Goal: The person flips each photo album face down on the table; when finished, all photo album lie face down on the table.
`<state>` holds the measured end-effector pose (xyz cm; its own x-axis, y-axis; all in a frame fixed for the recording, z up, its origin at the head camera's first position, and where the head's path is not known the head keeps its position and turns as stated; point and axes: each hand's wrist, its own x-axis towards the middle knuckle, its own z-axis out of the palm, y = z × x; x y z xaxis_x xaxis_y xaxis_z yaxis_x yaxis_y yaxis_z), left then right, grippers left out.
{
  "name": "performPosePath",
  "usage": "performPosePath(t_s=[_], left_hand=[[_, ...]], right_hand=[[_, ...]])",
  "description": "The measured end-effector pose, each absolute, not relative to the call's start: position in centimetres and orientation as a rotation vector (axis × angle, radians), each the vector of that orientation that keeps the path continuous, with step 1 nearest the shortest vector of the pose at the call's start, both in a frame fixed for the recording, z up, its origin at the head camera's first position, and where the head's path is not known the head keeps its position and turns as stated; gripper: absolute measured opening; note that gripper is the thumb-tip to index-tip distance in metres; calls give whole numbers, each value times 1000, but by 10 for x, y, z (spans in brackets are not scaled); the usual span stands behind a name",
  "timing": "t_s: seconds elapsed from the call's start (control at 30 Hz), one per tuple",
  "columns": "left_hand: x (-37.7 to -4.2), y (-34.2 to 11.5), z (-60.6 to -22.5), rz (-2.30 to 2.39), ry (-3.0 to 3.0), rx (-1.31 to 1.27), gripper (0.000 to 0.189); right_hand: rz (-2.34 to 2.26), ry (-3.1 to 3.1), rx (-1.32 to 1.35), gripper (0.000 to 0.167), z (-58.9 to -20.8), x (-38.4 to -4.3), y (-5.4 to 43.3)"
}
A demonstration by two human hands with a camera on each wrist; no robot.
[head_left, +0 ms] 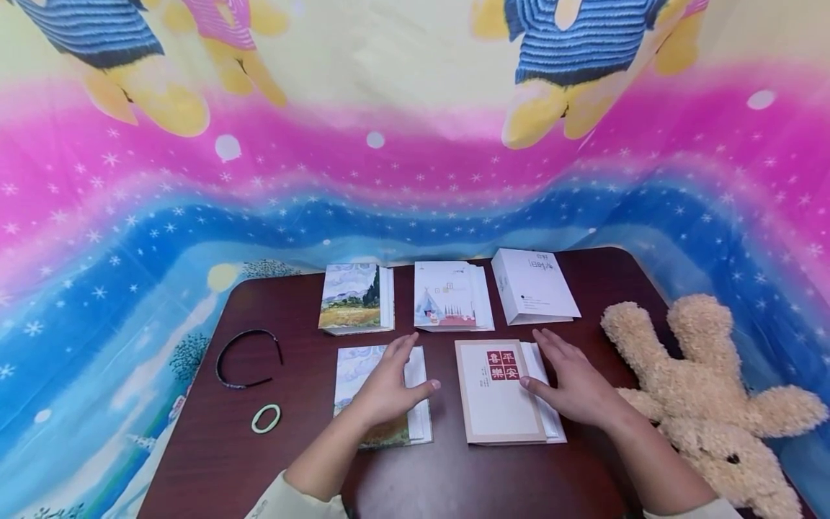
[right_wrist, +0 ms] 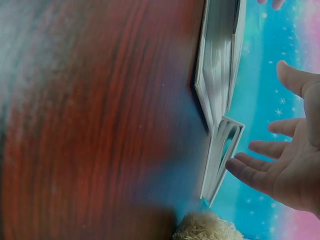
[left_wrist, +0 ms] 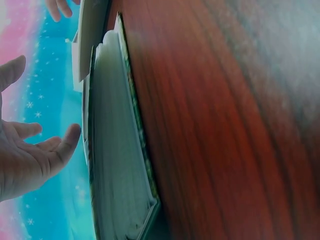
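Note:
In the head view, my left hand point(head_left: 387, 393) is over a photo album point(head_left: 354, 366) with a painted landscape cover, hiding much of it. The left wrist view shows that hand point(left_wrist: 27, 160) with spread fingers, apart from the album's thick page block point(left_wrist: 117, 135). My right hand point(head_left: 577, 386) is over the right side of a cream album point(head_left: 499, 414) with red square characters, its thumb overlapping the cover in the head view. In the right wrist view the fingers of this hand point(right_wrist: 295, 160) are spread and hold nothing. Both albums lie flat with their covers closed.
Behind them stand a landscape album point(head_left: 353, 299), a tent-picture album point(head_left: 447, 292) and a white album point(head_left: 534, 288) with its cover raised. A dark headband point(head_left: 220, 367) and a pale green ring point(head_left: 266, 419) lie left on the brown table point(head_left: 194, 454). A teddy bear point(head_left: 703, 389) lies right.

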<state>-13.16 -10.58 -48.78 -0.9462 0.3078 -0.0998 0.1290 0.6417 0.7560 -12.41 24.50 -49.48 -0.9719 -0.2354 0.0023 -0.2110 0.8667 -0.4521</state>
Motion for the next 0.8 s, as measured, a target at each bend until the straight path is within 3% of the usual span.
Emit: performPosePath(t_s=[0.4, 0.8], left_hand=[[-132, -87, -492, 1308, 2500, 391, 86], [-129, -72, -501, 1328, 2398, 384, 91]], right_hand=[[-767, 2947, -329, 96, -497, -122, 245], [-838, 2834, -264, 94, -495, -119, 242]])
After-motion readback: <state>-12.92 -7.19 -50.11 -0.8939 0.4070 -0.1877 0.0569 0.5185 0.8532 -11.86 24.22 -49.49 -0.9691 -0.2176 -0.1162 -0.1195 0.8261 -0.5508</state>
